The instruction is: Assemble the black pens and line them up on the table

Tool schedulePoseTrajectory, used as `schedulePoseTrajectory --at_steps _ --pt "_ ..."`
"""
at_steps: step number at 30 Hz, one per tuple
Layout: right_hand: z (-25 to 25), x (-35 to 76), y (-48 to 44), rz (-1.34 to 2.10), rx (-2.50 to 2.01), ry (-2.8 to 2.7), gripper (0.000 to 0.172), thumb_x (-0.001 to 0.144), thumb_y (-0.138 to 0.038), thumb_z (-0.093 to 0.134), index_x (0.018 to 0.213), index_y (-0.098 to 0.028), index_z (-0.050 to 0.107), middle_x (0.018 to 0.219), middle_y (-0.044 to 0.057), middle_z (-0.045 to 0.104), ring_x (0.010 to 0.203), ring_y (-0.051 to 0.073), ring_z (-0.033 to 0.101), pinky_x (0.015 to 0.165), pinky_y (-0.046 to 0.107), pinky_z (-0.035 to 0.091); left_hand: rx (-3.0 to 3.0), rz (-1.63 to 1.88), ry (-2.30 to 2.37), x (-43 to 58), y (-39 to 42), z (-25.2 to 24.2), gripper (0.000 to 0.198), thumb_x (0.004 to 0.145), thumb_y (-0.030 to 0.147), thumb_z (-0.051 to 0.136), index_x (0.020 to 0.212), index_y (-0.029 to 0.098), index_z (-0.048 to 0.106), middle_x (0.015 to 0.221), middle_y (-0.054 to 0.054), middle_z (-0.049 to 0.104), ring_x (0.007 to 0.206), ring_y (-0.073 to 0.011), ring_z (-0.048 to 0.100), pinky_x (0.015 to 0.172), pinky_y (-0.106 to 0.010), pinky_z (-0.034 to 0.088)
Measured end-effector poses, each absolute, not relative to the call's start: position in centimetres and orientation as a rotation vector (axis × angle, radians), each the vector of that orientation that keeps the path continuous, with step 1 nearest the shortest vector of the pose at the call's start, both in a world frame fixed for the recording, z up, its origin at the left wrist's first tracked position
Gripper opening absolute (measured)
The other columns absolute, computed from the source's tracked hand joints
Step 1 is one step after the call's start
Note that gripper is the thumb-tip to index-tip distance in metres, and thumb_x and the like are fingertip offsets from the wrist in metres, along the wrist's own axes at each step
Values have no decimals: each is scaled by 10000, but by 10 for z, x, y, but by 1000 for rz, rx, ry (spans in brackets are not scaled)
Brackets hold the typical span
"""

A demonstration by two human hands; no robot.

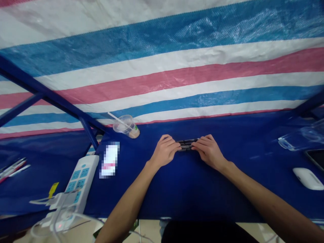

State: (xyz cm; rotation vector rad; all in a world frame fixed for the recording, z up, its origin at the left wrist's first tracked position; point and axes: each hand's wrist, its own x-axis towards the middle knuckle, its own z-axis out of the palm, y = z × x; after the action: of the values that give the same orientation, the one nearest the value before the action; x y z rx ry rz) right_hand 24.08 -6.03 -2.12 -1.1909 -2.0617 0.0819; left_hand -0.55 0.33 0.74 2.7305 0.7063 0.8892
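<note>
At twelve o'clock on the blue tabletop [188, 192], the left hand [165, 151] and right hand [209, 152] pinched a small bundle of dark sticks [186, 145] from both ends, apparently pressing it together to keep it aligned. A plastic cup [126, 126] stood at eleven o'clock, a power strip [76, 189] at eight.

We're live on the single head camera, worn on the person's head and tipped forward and down. I've got the dark rods [186, 145] sitting just below mid-frame, close in, between the left hand [165, 151] and right hand [208, 152]. The forearms [126, 199] run in from the bottom edge. A blue table cover [187, 192] fills the lower half, and the striped tarpaulin [162, 81] stretches across the top, farther off. Dark clothing [207, 233] just edges in at the bottom.
</note>
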Motion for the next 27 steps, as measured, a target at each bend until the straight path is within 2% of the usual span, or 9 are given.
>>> schedulePoseTrajectory --at_steps 6,9,17,20,23,27 --pt "-17 239 -61 91 -1147 -2043 229 1050 -264 525 981 -210 737 825 53 743 734 190 583 739 382 369 2731 733 736 -4 -1 17 307 1065 294 470 850 187 662 779 -22 685 740 -165 597 903 -393 450" --pt "-18 238 -61 96 -1128 -2029 221 1048 -259 531 981 -210 736 837 55 749 737 191 594 742 381 381 2742 694 750 -4 -2 20 336 1072 299 449 814 182 630 745 -19 663 731 -167 590 833 -379 427" --pt "-16 239 -63 75 -1101 -2022 189 1033 -253 554 1034 -224 740 844 52 742 763 199 599 767 394 393 2684 786 817 0 -7 17 456 1087 284 399 656 181 505 633 -6 594 626 -149 531 683 -356 364" --pt "-15 239 -63 49 -1100 -2035 174 1032 -239 557 1053 -224 729 858 54 744 776 200 604 762 390 404 2688 834 841 1 -8 14 470 1087 279 408 640 178 513 622 -3 604 603 -142 521 652 -355 341" --pt "-15 239 -62 1 -1057 -2035 144 1024 -198 568 1076 -198 703 901 68 747 792 202 612 741 379 432 2724 853 836 1 -7 14 408 1081 298 453 722 168 596 673 -4 651 625 -137 549 659 -347 349" --pt "-18 241 -60 -5 -1028 -2019 163 1011 -140 567 1138 -172 664 1011 101 740 836 209 636 747 365 505 2718 907 782 0 -4 17 234 1020 398 607 1034 172 668 795 -4 707 692 -145 597 691 -324 396"
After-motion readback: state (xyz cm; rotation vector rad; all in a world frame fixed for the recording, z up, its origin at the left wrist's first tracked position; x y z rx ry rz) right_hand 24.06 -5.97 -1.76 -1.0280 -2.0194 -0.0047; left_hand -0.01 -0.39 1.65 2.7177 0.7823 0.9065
